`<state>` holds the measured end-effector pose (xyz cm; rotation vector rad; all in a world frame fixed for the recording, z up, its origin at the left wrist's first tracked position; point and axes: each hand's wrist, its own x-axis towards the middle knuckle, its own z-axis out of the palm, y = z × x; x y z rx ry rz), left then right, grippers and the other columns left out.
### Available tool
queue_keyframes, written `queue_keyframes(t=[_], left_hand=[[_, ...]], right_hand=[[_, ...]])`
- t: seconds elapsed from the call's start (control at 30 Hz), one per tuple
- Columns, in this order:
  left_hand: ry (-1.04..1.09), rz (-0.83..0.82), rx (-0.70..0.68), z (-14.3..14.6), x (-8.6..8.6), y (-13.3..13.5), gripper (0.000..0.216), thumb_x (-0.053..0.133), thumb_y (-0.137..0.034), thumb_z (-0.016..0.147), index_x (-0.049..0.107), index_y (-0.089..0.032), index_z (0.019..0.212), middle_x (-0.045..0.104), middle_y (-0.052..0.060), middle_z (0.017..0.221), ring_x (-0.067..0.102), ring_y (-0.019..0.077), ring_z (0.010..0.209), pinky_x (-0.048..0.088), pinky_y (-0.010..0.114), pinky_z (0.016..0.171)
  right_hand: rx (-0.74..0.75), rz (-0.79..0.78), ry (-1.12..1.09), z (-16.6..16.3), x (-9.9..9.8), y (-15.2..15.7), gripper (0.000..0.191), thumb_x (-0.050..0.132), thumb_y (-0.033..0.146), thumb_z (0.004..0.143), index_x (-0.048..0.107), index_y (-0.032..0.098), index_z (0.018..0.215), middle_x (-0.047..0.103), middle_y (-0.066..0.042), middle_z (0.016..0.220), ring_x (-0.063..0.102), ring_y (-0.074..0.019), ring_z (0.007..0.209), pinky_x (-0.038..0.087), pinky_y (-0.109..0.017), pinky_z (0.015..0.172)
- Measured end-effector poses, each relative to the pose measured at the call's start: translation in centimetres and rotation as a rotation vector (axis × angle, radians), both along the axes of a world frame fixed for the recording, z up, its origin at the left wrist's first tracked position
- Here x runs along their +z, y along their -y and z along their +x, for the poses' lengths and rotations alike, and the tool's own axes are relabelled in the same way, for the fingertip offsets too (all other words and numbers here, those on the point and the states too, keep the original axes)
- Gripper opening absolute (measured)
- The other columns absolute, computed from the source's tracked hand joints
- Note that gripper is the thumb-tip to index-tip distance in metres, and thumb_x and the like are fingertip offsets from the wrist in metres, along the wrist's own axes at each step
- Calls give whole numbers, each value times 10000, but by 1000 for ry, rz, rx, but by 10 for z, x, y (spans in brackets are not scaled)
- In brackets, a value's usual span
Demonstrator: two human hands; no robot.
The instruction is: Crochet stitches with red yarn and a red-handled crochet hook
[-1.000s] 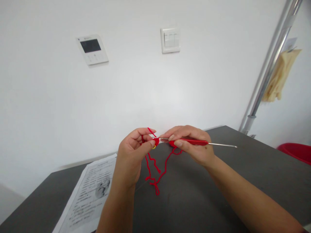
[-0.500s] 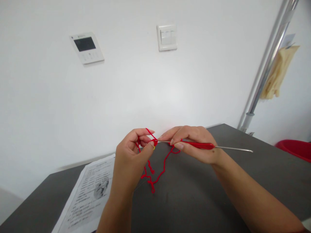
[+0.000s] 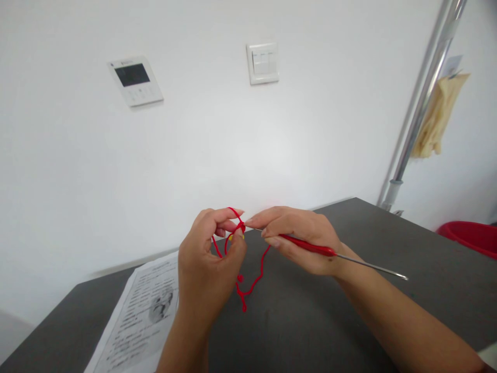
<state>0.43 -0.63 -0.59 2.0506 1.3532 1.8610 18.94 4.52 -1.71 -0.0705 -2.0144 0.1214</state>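
Note:
My left hand (image 3: 212, 254) pinches a small piece of red crochet work (image 3: 241, 227) between thumb and fingers, and a strand runs up over the raised index finger. A bit of yellow shows beside the thumb. My right hand (image 3: 298, 235) is closed around the red handle of a double-ended crochet hook (image 3: 310, 245). The hook's front tip is at the crochet work; its bare metal rear end points right, over the wrist. Loose red yarn (image 3: 259, 277) hangs below and between both hands, partly hidden behind the left one.
A printed sheet (image 3: 142, 305) lies on the dark grey table (image 3: 295, 321) left of my left forearm. Behind stands a white wall with an intercom panel (image 3: 135, 82) and a light switch (image 3: 263, 63). At the right are a metal pole (image 3: 423, 106), hanging yellowish gloves (image 3: 438, 116) and a red basin (image 3: 468, 235).
The hook has tilted, its rear end dropping lower. My right hand has shifted slightly left, and the yarn that looped near its fingers now hangs in a simpler line. The view has shifted a little.

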Motion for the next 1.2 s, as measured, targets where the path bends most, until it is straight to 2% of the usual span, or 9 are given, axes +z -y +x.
queue_keyframes(t=[0.13,0.3,0.43,0.63,0.8,1.0,1.2], left_hand=[[-17,63,-3,1,0,3,307,665,-44,779,725,-266,983,653,-27,822,614,172,808,466,303,788],[133,19,-79,4,5,5,289,697,-63,761,732,-259,971,676,-19,840,617,184,838,479,315,824],[263,-75,-78,6,8,5,214,747,-135,746,756,-235,935,710,-2,835,623,192,827,480,328,819],[373,-236,-229,0,8,0,257,803,-166,716,778,-208,968,722,3,802,652,165,781,517,289,741],[549,-293,-375,1,10,-5,236,826,-135,637,778,-187,862,699,-6,698,632,131,657,514,252,628],[736,-385,-527,7,13,-8,241,846,-122,564,785,-165,792,681,-6,621,586,88,574,477,204,586],[765,-397,-574,3,14,-7,243,849,-89,542,792,-166,765,679,-5,599,582,74,557,465,172,568]], right_hand=[[56,-29,-32,-2,-2,1,126,557,112,980,632,211,1004,782,-117,1068,741,-186,1079,620,-301,903],[196,-305,-165,-2,-5,0,85,612,238,1003,679,226,951,799,-85,1086,763,-183,1034,630,-315,887],[315,-454,-227,-2,-5,-2,149,649,323,989,707,203,921,807,-97,1052,778,-184,982,644,-313,852],[382,-492,-233,-2,-5,-6,103,693,276,960,713,193,903,814,-95,1034,782,-184,970,647,-309,842],[515,-577,-324,-6,-8,-11,108,709,283,947,696,184,905,821,-90,1014,800,-196,904,669,-343,808],[483,-546,-354,-9,-11,-12,101,722,270,935,697,184,889,820,-92,1010,798,-208,916,673,-370,819],[490,-567,-398,-12,-16,-10,95,719,290,941,703,197,928,815,-86,1027,791,-206,941,664,-385,855]])
